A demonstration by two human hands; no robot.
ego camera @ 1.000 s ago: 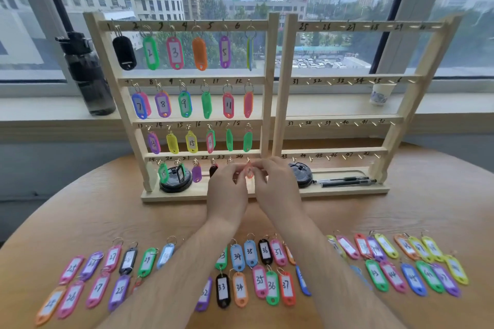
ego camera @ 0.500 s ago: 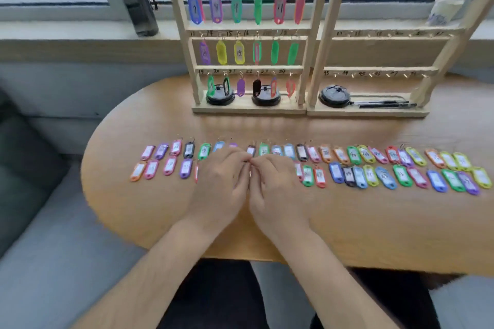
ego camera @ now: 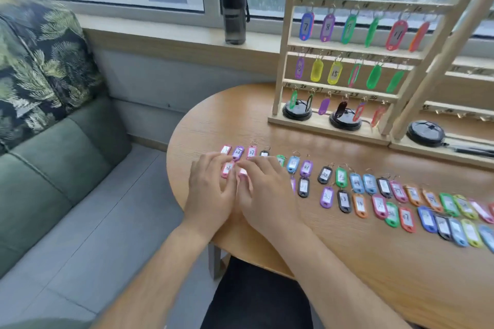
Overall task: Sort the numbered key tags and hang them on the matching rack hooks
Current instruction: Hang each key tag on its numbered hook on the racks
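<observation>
Head view: the left hand [ego camera: 211, 192] and right hand [ego camera: 267, 195] lie side by side at the left end of the bench [ego camera: 374, 262], on two rows of key tags [ego camera: 344, 200]. Their fingers are close together over pink tags [ego camera: 227, 169]. Whether they pinch them is not clear. The rack [ego camera: 282, 61] stands at the back edge.

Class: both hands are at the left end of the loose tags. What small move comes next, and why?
Probably pinch the pink tag by the left hand and lift it: it lies flat on the table, the right hand alongside, and the right rack's hooks are bare.
</observation>
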